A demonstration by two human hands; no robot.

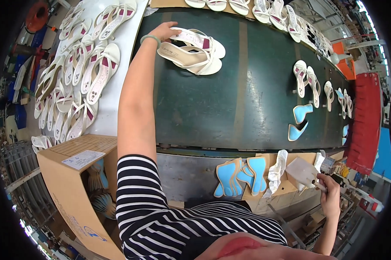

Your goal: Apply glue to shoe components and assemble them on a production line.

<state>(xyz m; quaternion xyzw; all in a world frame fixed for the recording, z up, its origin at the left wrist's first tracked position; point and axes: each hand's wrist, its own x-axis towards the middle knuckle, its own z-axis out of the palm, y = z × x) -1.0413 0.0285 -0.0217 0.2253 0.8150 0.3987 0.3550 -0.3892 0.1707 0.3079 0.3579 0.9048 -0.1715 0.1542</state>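
My left hand (163, 31) reaches far over the dark green belt, its fingers closed at the heel end of a white sandal (194, 38) with a purple patch inside. Against that one lies a second white sandal (184, 55) with a beige footbed. Down at the right, my right hand (329, 190) is wrapped round a thin handle, apparently a brush (317, 185). The handle's end meets a pale, squarish container (301, 170) on the bench; its bristles, if any, are hidden.
Many white sandals (102, 73) crowd the white table at left. More sandals (312, 86) and blue insole pieces (302, 113) lie along the belt. Blue insoles (230, 177) and crumpled white paper (277, 171) rest on the near ledge. An open cardboard box (65, 182) stands at lower left.
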